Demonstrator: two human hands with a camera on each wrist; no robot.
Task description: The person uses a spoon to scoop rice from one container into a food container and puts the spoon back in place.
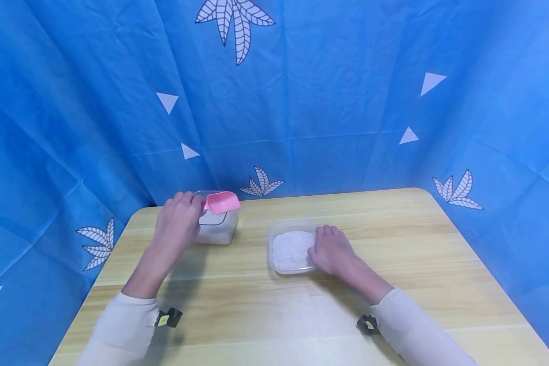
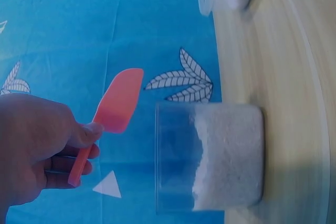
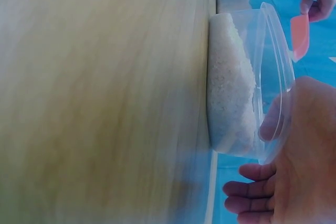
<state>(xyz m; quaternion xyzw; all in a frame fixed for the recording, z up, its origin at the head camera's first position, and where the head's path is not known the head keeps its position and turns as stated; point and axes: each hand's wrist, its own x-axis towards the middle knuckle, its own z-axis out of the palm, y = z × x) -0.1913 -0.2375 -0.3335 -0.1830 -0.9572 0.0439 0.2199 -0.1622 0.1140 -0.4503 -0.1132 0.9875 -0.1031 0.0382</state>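
Observation:
My left hand (image 1: 178,216) grips a pink scoop (image 1: 222,202) by its handle, holding it up over the left plastic container (image 1: 217,235). That clear container holds white grains (image 2: 231,156), with bare wall above their uneven top in the left wrist view. Toward the middle of the table stands a second clear plastic container (image 3: 252,40), also holding white grains (image 1: 293,249). My right hand (image 1: 333,249) holds its right rim, thumb over the inside and the other fingers outside. Through the clear wall the thumb shows above the grains in the right wrist view.
Both containers stand on a light wooden table (image 1: 265,315), the left one near the back left edge. A blue curtain (image 1: 329,101) with white leaves and triangles hangs behind and at both sides. Dark wrist straps (image 1: 368,324) sit at my sleeve cuffs.

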